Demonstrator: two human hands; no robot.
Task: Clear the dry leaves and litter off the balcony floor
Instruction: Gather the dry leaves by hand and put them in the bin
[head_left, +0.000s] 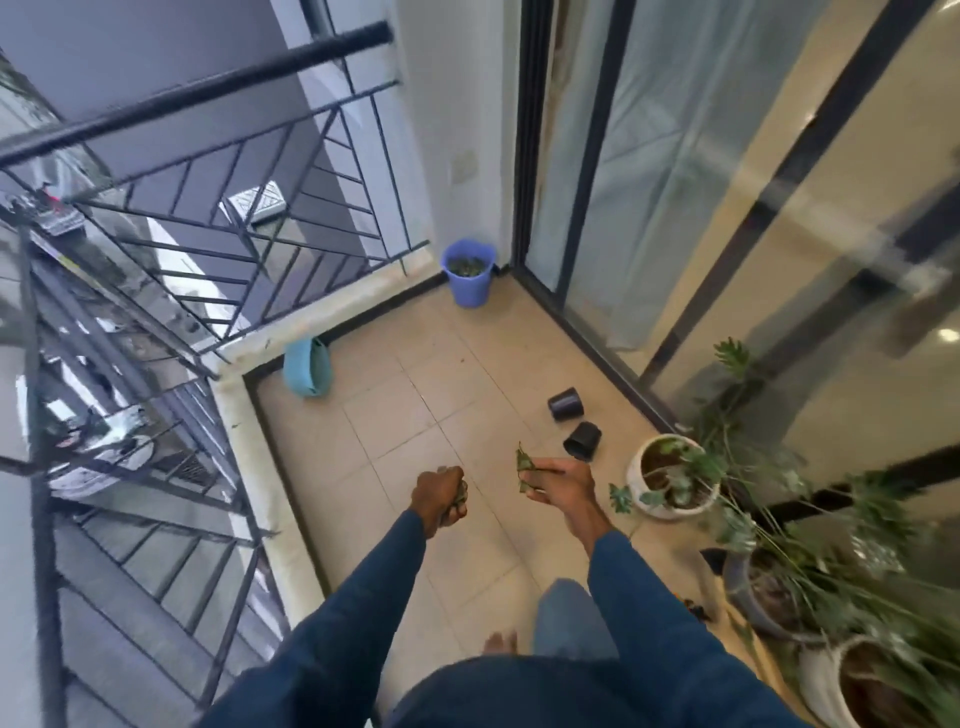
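My left hand is held out over the tiled balcony floor, fingers curled round a small bunch of leaves that shows only at the fist's edge. My right hand pinches a few green-brown leaves at its fingertips. A blue bucket stands in the far corner by the sliding door, with leaves inside it. Both hands are well short of the bucket.
Two small black pots lie tipped over on the tiles. A white potted plant and more potted plants line the right side by the glass door. A teal dustpan leans at the ledge. A black railing bounds the left.
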